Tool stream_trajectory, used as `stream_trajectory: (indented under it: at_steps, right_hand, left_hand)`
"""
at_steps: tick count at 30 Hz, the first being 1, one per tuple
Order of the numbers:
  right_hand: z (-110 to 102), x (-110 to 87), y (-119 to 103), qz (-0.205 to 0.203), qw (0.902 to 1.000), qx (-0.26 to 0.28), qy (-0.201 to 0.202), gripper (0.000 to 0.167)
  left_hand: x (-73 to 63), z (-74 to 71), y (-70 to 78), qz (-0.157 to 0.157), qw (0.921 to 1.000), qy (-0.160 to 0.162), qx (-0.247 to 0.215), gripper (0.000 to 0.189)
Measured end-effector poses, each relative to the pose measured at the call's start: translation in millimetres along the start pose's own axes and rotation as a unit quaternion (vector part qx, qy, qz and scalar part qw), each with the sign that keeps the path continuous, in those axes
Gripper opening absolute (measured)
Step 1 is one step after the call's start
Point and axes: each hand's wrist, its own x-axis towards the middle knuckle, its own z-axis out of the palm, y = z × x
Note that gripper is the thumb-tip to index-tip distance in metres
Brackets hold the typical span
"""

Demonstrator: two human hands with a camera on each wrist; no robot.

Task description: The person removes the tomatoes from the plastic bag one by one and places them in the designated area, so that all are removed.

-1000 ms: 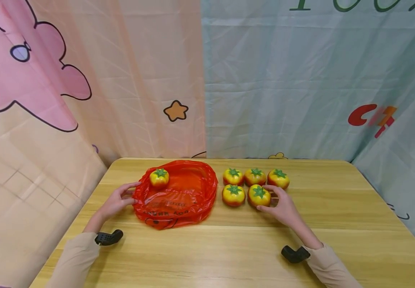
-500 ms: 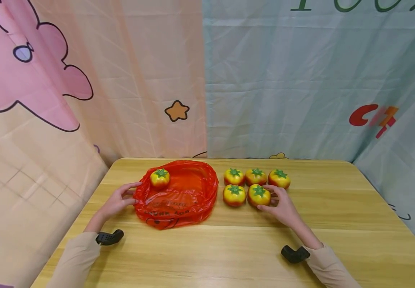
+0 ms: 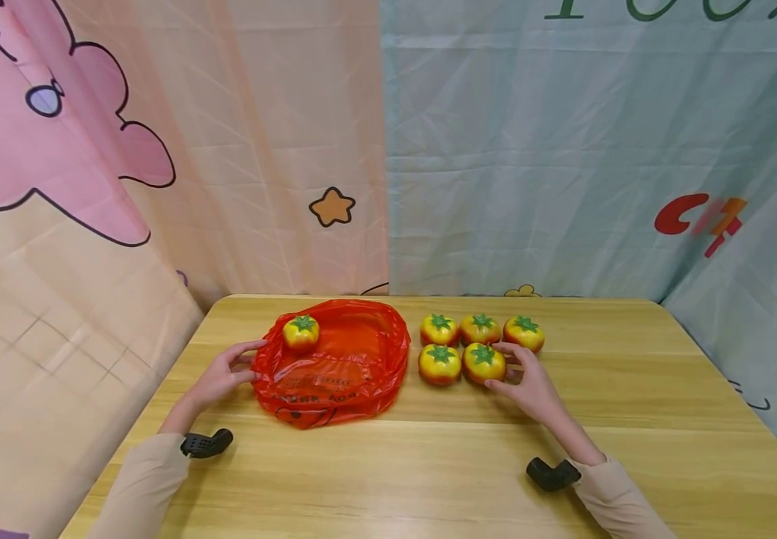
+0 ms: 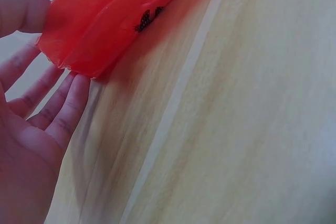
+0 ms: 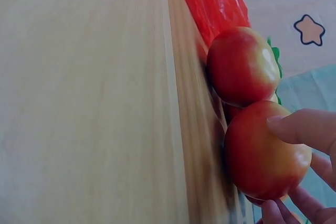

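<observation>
A red plastic bag (image 3: 334, 359) lies spread open on the left of the table, with one yellow-red tomato (image 3: 301, 334) inside its back left part. Against the bag's left edge, my left hand (image 3: 221, 374) rests with fairly straight, spread fingertips; the left wrist view has the thumb and fingers at the red film (image 4: 100, 19). Right of the bag stand several tomatoes with green star-shaped tops in two rows. My right hand (image 3: 526, 382) grips the front right tomato (image 3: 483, 364), thumb in front and fingers behind. The front left tomato (image 5: 242, 66) sits right beside it.
Three tomatoes form the back row, the middle one (image 3: 480, 329) directly behind the gripped one. The wooden table (image 3: 375, 479) ends at a back edge before a printed curtain (image 3: 523, 165). Black wrist devices, such as the right one (image 3: 553, 475), stick out from both sleeves.
The gripped tomato has shifted slightly left, closer to the front left tomato, with my right fingers still around it. My left hand stays at the bag's edge. The head view has drifted slightly.
</observation>
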Motion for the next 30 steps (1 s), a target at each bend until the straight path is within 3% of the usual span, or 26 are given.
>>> stream_trajectory:
  at_steps: [18,25,30]
  right_hand:
    - [2,2.6,-23,-0.020,0.9985,-0.031,0.040,0.054]
    - [10,7.7,-45,-0.076,0.9910,-0.054,0.096,0.055]
    - [21,11.8,-57,-0.092,0.9897,-0.038,0.103,0.054]
  left_hand:
    - [1.5,-0.5,-3.4,0.008,1.0000,-0.002,0.005,0.056]
    - [2.4,0.8,-3.5,0.012,0.9999,0.002,0.006,0.055]
    - [1.6,0.2,-3.8,0.005,1.0000,0.001,0.000,0.056]
